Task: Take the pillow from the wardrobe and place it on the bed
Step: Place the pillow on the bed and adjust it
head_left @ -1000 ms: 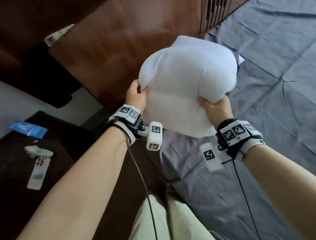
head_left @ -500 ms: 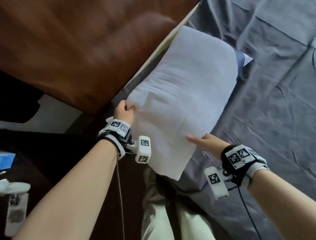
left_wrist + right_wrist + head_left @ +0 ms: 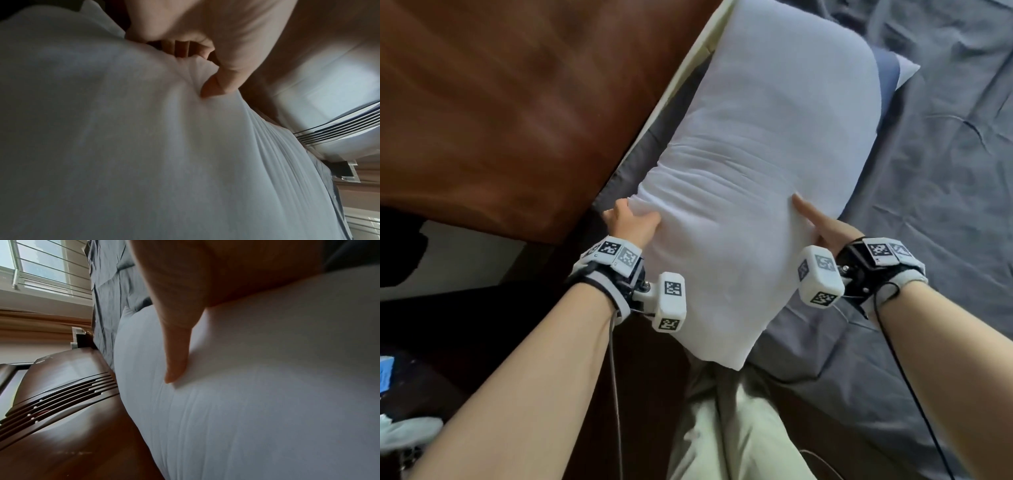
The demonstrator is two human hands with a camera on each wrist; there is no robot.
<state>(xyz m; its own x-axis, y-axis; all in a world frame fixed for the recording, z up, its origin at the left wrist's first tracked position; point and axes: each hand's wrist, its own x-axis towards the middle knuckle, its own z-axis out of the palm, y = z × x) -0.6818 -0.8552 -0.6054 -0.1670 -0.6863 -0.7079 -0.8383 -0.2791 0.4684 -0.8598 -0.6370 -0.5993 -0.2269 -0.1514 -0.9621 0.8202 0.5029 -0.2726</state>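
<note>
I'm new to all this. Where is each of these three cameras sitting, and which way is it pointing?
Head: worn on the person's head, looking down at the white pillow on the grey bed; both forearms, the left hand and the right hand show.
Left wrist: sits on the left wrist, looking along the hand; its thumb and curled fingers grip the pillow's edge.
Right wrist: sits on the right wrist; a straight finger lies on the pillow, beside the brown headboard.
Shared: all three views show the pillow.

A brown wooden headboard (image 3: 510,113) stands beside a barred window (image 3: 39,267) with daylight.
</note>
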